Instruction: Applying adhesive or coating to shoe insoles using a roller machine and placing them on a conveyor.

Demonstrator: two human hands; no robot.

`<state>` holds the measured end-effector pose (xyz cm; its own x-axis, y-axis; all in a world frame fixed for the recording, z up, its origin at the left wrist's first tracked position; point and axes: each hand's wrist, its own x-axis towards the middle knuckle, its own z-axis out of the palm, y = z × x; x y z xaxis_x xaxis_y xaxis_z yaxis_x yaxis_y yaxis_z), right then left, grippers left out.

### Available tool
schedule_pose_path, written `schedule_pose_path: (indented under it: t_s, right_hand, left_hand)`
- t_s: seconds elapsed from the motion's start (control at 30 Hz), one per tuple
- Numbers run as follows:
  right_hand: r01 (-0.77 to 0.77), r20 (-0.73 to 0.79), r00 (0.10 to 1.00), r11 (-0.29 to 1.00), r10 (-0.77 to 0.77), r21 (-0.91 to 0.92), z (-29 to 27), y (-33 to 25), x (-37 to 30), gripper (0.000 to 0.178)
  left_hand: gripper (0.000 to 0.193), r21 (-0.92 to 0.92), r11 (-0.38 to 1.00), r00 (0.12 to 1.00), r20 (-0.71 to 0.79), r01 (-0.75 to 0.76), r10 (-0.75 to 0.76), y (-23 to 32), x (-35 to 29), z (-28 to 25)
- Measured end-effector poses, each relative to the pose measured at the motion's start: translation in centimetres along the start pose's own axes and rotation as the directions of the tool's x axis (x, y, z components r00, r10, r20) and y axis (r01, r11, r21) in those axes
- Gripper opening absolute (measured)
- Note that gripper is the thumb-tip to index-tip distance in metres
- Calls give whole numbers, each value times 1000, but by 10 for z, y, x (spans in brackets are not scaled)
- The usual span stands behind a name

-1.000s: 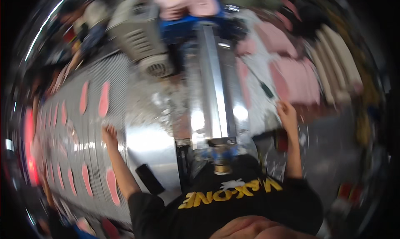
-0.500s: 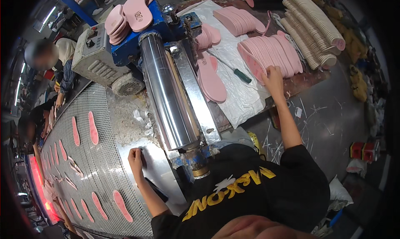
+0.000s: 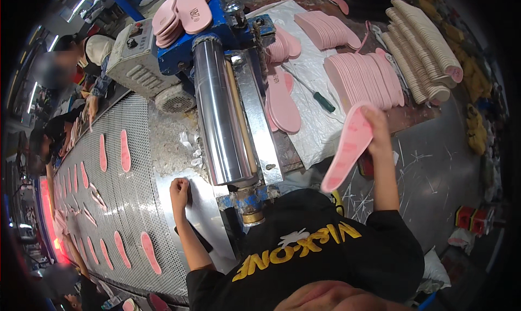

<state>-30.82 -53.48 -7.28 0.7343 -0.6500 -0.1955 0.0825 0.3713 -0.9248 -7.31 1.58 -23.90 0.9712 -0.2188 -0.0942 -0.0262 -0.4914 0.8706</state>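
Pink insole has moved, slanting down-left from right grip

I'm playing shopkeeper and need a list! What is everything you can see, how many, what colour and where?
Mesh belt: one, grey, left.
Belt insoles: over ten, pink, on it.
Roller: one, silver, middle.
Frame: one, blue, roller's far end.
Machine box: one, grey, left of frame.
Insole stacks: several, pink, atop frame and right of roller.
Sheet: one, white, right of roller.
Tool: one, green, on sheet.
Ridged stacks: several, cream, far right.
Red packages: some, red, lower right.
Other people: several, mixed, left edge.
Held insole: one, pink, in right grip.
Shirt: one, black, bottom.
Left grip: one, bare, over metal plate.
Right grip: one, bare, on held insole.
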Motion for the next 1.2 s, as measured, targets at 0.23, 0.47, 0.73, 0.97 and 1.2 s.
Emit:
schedule_pose_path:
  t_s: [0.23, 0.47, 0.73, 0.97, 1.2]
  right_hand:
    - [-589, 271, 808, 725, 522, 357, 20, 84, -60, 20]
    - [-574, 871, 436, 816, 225, 76, 52, 67, -123, 33]
    - [751, 712, 565, -98, -417, -653, 90, -41, 7, 44]
    - [801, 858, 431, -320, -279, -507, 158, -65, 35, 39]
    - [860, 796, 505, 265, -334, -435, 187, -37, 9, 47]
  left_hand:
    - [4, -62, 997, 997, 68, 44, -40, 4, -2, -7]
    - [18, -46, 999, 979, 205, 2, 7, 69, 12, -20]
    - [46, -96, 841, 766, 368, -532, 527, 275, 33, -19]
    - [86, 34, 700, 555, 638, -713, 534, 347, 55, 5]
    - [85, 142, 468, 445, 627, -872, 639, 345, 69, -3]
